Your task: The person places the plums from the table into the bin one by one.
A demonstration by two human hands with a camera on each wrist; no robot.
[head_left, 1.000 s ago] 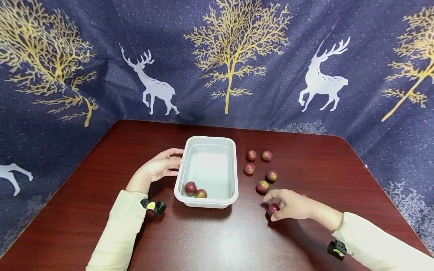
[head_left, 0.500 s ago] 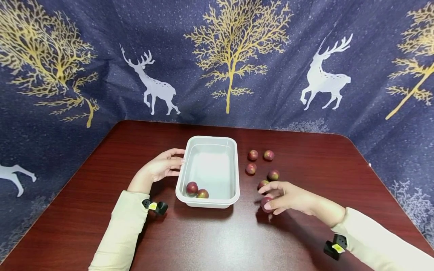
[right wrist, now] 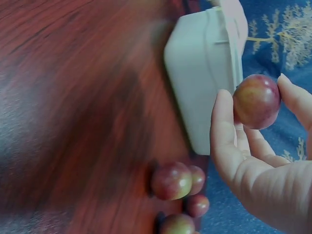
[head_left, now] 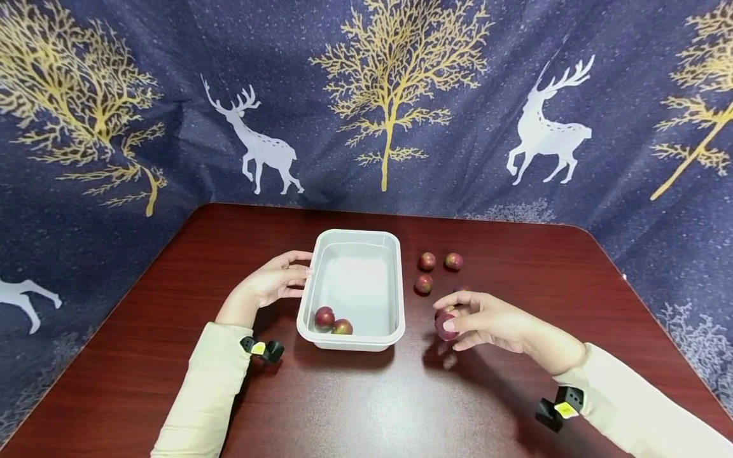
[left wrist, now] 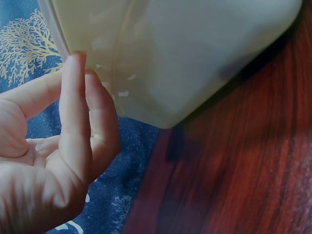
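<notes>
My left hand [head_left: 277, 280] holds the left side of a white plastic container [head_left: 355, 342]. In the left wrist view its fingers [left wrist: 75, 107] reach the container's rim, the thumb tip hidden behind them. A plum [right wrist: 257, 101], reddish purple with a yellowish patch, is pinched between the thumb and fingers of my right hand [head_left: 495, 321], raised over the table to the right of the container. Two plums, one dark [head_left: 324, 318] and one greener [head_left: 343, 327], lie in the container's near left corner. Fingers partly cover another plum [head_left: 444, 312] behind the held one.
Three plums, a near one [head_left: 424, 284], a left one [head_left: 426, 261] and a right one [head_left: 453, 261], lie on the dark red wooden table [head_left: 321, 407]. One more peeks out behind the right hand. A blue cloth [head_left: 343, 159] with trees and deer hangs behind.
My right hand has lifted the plum off the table and moved it up and slightly left in the head view. The left hand and the container have stayed in place.
</notes>
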